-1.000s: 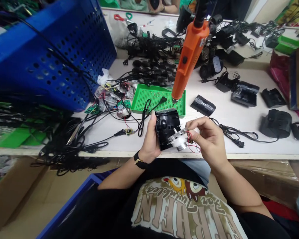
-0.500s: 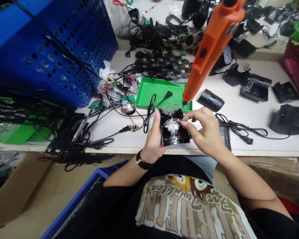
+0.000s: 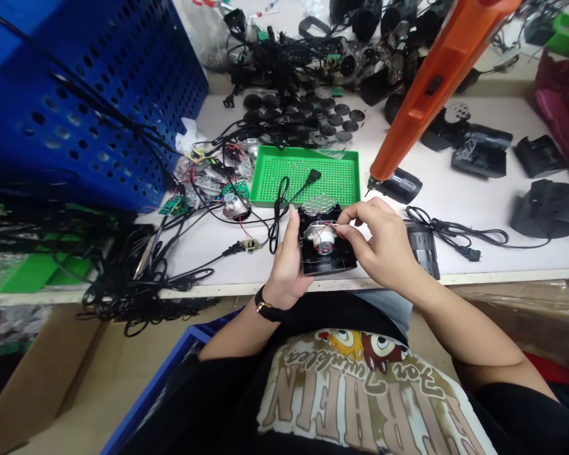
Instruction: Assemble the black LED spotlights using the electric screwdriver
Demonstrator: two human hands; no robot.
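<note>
My left hand (image 3: 287,265) is wrapped round the left side of a black plastic housing (image 3: 326,249) held just above the table's front edge. A small silver motor (image 3: 323,240) with thin red wires sits inside the housing. My right hand (image 3: 383,243) pinches the motor's wires at the housing's top right. An orange electric screwdriver (image 3: 436,82) hangs tilted above the table, its tip near a black part to the right of the green tray (image 3: 313,177).
A big blue perforated crate (image 3: 76,95) fills the left. Black cables, circuit boards and round black discs (image 3: 303,114) lie behind the tray. More black housings (image 3: 545,208) and a power cord (image 3: 455,230) lie at the right. Cardboard boxes stand under the table.
The motor was outside the housing in my right hand; now it sits inside it. The view has tilted down, and the screwdriver has swung to the right.
</note>
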